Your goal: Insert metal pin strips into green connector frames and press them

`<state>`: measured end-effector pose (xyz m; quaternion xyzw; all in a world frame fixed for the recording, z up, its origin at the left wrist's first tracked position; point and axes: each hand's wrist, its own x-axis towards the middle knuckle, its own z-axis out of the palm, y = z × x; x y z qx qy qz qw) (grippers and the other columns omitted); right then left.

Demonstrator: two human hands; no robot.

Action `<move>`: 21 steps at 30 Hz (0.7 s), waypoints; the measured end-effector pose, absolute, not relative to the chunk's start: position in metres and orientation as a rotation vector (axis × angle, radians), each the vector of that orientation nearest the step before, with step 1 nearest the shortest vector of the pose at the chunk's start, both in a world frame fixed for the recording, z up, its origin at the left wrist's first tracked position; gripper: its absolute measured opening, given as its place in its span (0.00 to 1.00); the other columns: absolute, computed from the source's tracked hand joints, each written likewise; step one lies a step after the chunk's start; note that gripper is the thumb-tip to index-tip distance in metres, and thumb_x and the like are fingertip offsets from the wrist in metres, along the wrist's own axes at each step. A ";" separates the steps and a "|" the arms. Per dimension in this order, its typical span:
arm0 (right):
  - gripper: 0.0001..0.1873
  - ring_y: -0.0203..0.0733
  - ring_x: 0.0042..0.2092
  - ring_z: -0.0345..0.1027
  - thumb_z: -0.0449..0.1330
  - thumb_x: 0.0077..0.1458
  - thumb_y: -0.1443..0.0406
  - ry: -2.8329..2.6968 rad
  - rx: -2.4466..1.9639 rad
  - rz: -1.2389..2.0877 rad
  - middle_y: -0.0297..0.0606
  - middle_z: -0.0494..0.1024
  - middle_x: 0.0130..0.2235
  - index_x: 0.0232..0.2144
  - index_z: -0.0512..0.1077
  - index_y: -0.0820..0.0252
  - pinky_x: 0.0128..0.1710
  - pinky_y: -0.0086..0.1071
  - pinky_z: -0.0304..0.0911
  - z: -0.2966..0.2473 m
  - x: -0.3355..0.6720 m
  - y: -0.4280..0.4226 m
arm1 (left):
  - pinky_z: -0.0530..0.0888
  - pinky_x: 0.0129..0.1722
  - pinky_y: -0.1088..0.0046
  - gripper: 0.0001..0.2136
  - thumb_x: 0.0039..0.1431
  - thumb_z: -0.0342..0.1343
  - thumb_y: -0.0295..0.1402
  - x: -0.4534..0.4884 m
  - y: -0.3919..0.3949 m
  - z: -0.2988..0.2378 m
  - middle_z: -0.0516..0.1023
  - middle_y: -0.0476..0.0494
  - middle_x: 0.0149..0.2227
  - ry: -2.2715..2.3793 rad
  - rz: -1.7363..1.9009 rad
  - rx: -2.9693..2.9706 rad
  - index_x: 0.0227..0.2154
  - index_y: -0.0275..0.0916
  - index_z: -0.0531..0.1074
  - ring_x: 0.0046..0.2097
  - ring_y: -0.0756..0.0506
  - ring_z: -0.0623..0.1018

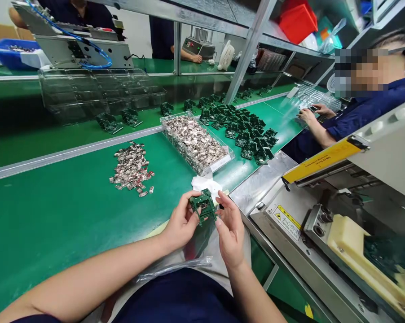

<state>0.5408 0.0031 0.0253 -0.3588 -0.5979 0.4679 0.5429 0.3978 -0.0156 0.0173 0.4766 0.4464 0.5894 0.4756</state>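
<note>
A small dark green plastic frame-like part [203, 206] is held in front of my body, above the table's near edge. The fingers and thumb of my left hand [180, 222] are closed on its left side. At its right side, my right hand [231, 226] has its thumb and fingertips around the edge. Just beyond the part lies a crumpled white cloth or paper [205, 183]. Farther off, a clear plastic tray [207, 172] is full of small silvery metal pieces [196, 137]. A loose heap of similar metal pieces [131, 168] lies to its left.
Many green parts [248, 130] lie behind and right of the tray. To my right stands a machine [290, 224] with a warning label and a yellow bar [323, 159]. A co-worker [344, 112] handles something at the far right. A metal post [249, 51] rises beyond the table.
</note>
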 end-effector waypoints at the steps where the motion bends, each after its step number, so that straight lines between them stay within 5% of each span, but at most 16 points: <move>1: 0.24 0.53 0.62 0.58 0.56 0.61 0.63 -1.481 -0.839 1.116 0.45 0.62 0.62 0.59 0.63 0.52 0.53 0.45 0.63 0.026 0.546 0.003 | 0.75 0.36 0.72 0.16 0.63 0.53 0.38 0.400 -0.015 0.019 0.71 0.44 0.41 1.071 1.441 1.158 0.52 0.44 0.60 0.39 0.47 0.74; 8: 0.27 0.52 0.65 0.53 0.56 0.60 0.68 -1.593 -0.780 1.038 0.42 0.61 0.63 0.61 0.61 0.50 0.64 0.51 0.54 0.023 0.550 -0.005 | 0.72 0.36 0.76 0.12 0.60 0.58 0.38 0.420 -0.013 0.034 0.72 0.48 0.37 1.173 1.528 1.145 0.43 0.41 0.66 0.36 0.51 0.72; 21: 0.27 0.52 0.64 0.54 0.58 0.59 0.68 -1.580 -0.798 0.998 0.41 0.62 0.63 0.60 0.64 0.50 0.64 0.52 0.54 0.018 0.550 -0.006 | 0.73 0.38 0.73 0.18 0.54 0.63 0.41 0.421 -0.015 0.041 0.73 0.46 0.37 1.172 1.498 1.051 0.43 0.40 0.66 0.37 0.49 0.73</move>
